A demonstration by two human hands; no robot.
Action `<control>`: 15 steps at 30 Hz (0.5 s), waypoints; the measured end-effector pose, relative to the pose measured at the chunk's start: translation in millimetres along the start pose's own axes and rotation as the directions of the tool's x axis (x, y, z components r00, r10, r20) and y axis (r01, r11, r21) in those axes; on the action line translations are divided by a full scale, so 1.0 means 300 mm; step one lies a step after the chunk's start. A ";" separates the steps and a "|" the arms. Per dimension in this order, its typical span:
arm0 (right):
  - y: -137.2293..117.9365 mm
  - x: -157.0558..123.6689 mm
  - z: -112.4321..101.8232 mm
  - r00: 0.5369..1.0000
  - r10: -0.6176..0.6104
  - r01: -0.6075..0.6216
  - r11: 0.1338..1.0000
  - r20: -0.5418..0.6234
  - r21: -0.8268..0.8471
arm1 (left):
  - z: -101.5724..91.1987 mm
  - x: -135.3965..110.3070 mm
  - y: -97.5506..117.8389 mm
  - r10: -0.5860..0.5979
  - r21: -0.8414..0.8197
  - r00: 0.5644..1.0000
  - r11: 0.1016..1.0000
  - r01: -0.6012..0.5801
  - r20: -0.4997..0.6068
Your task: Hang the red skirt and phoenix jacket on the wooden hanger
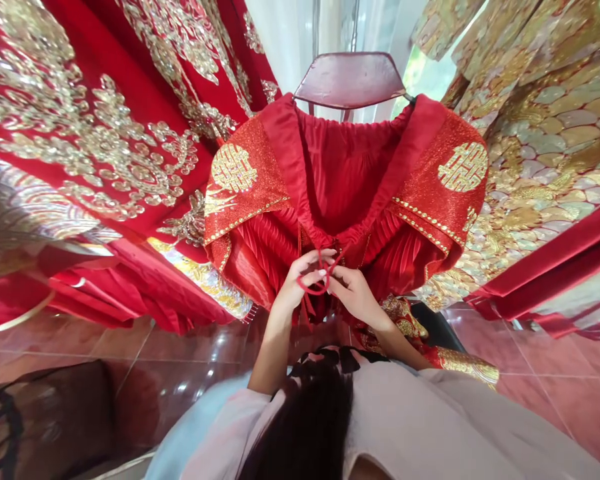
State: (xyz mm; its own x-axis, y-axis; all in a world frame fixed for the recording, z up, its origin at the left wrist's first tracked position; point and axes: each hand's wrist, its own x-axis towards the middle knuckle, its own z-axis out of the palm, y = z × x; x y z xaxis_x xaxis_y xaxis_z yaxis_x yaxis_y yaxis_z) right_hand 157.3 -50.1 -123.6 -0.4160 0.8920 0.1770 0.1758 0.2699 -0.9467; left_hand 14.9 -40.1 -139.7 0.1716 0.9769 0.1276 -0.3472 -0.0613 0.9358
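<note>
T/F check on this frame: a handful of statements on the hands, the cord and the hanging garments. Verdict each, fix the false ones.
1. The left hand and right hand both have fingers on a red cord. True.
2. The middle red garment lies folded on the floor. False: it hangs from a hanger.
3. The gold emblems sit on that garment's lower hem. False: they are at its shoulders.
4. A garment with a gold, scale-like pattern hangs at the picture's right. True.
5. The floor is carpeted. False: it is reddish tile.
</note>
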 end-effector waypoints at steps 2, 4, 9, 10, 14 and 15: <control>0.006 -0.004 -0.007 1.000 0.004 -0.004 1.000 -0.002 0.009 | -0.017 0.006 0.008 0.019 0.032 0.999 0.999 -0.018 -0.043; 0.010 -0.010 -0.016 1.000 0.006 -0.006 1.000 -0.005 0.014 | -0.033 0.008 0.008 0.032 0.003 0.997 0.999 -0.032 -0.067; 0.004 -0.020 -0.040 0.999 0.007 -0.007 1.000 0.035 0.015 | -0.018 0.006 -0.040 0.030 -0.115 0.993 0.992 -0.043 -0.115; 0.002 -0.020 -0.042 0.999 0.011 -0.011 1.000 0.036 0.001 | -0.006 0.010 -0.053 0.072 -0.123 0.974 0.987 -0.099 -0.213; -0.007 -0.024 -0.051 1.000 0.006 -0.005 0.999 0.030 -0.031 | 0.003 0.036 -0.083 0.301 0.097 0.633 0.937 -0.337 -0.713; -0.009 -0.026 -0.055 0.999 0.006 -0.006 1.000 0.037 -0.024 | -0.013 0.042 -0.079 0.369 0.199 0.499 0.911 -0.361 -0.784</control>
State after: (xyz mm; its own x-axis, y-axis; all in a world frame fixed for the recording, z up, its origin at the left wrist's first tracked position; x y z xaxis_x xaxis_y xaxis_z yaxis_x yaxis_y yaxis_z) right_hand 174.7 -51.8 -118.1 -0.4477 0.8796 0.1608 0.1990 0.2733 -0.9411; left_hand 21.6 -25.5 -161.7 -0.7652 0.6256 0.1517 -0.1944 -0.4492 0.8720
